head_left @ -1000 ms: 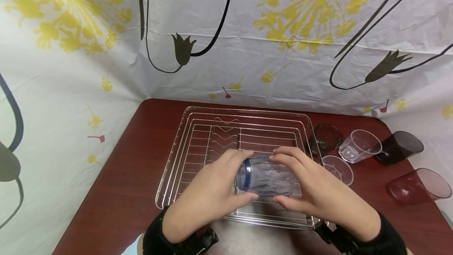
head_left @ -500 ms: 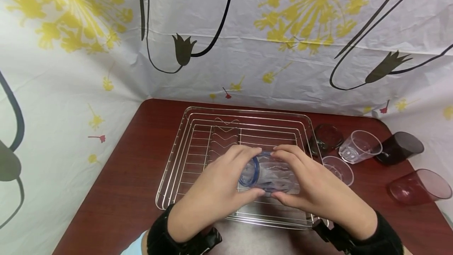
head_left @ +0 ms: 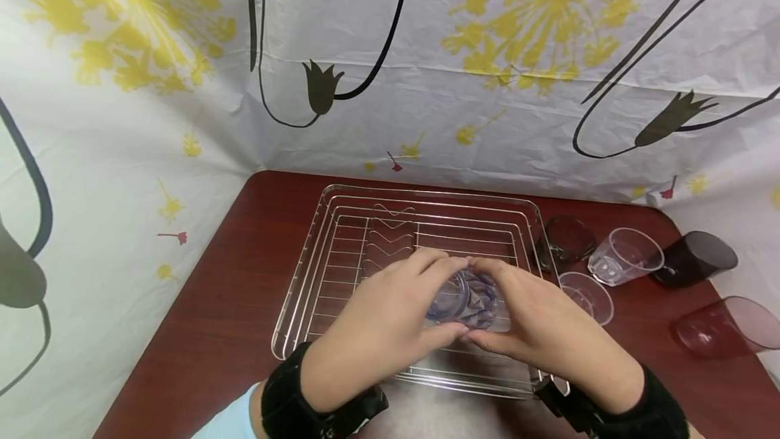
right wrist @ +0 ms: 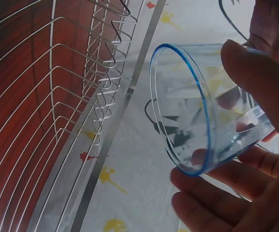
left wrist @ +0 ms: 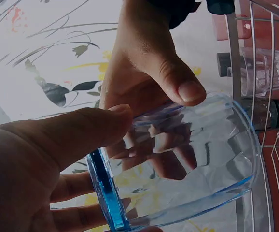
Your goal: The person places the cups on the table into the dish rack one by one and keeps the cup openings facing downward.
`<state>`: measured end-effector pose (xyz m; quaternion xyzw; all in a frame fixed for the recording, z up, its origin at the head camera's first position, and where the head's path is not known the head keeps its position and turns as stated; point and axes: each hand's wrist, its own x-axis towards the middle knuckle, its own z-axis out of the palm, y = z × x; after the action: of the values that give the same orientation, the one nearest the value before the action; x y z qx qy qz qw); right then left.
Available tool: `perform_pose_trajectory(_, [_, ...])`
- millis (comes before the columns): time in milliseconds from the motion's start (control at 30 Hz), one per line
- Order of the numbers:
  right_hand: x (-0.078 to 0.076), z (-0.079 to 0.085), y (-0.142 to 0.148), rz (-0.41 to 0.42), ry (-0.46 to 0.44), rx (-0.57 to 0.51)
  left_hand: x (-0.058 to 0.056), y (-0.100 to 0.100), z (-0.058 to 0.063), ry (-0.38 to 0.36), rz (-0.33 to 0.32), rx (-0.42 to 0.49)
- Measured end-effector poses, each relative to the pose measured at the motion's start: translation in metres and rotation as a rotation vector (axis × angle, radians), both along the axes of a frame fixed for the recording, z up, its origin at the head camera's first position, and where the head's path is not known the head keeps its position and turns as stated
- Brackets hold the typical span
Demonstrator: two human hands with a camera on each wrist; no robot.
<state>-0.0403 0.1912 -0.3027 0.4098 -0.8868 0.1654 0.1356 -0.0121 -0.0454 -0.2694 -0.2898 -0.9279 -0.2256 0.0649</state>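
Both hands hold a clear, blue-tinted drinking glass (head_left: 481,305) on its side above the wire dish rack (head_left: 341,256). The left hand (head_left: 390,317) has its thumb and fingers around the left end. From the other side the right hand (head_left: 548,324) grips with its thumb below and fingers above, and the fingertips of both hands nearly meet in the head view. A thick blue band on the glass (left wrist: 178,145) lies beside the left hand (left wrist: 43,150) in the left wrist view. In the right wrist view its round blue rim (right wrist: 207,121) faces left, away from the right palm.
Right of the rack are a dark tumbler (head_left: 563,242), two clear glasses, a black tumbler (head_left: 695,259) and a reddish glass (head_left: 725,327). They sit on the red-brown table (head_left: 201,297). A flower-patterned curtain (head_left: 426,107) closes off the back and sides.
The left hand has slid right, and the hands have drawn closer together. The glass has turned between them, so its ringed left end shows more toward the head camera.
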Motion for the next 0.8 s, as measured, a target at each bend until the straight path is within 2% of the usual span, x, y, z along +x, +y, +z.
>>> perform_pose_trajectory(133, [0.001, 0.000, 0.002, -0.033, -0.042, 0.020, -0.003, 0.002, 0.004, -0.004, -0.005, -0.061])
perform_pose_trajectory(233, [0.001, 0.000, 0.005, -0.064, -0.085, 0.029, -0.009, 0.003, 0.009, -0.017, 0.009, -0.121])
perform_pose_trajectory(367, [0.000, 0.000, 0.012, -0.108, -0.099, 0.041, -0.019, 0.004, 0.013, -0.037, 0.032, -0.180])
perform_pose_trajectory(633, [-0.006, -0.002, 0.022, -0.138, 0.000, 0.020, -0.036, 0.009, 0.009, -0.071, 0.037, -0.216])
perform_pose_trajectory(800, [-0.008, -0.003, 0.027, -0.154, 0.005, 0.009, -0.045, 0.011, 0.006, -0.086, 0.054, -0.217])
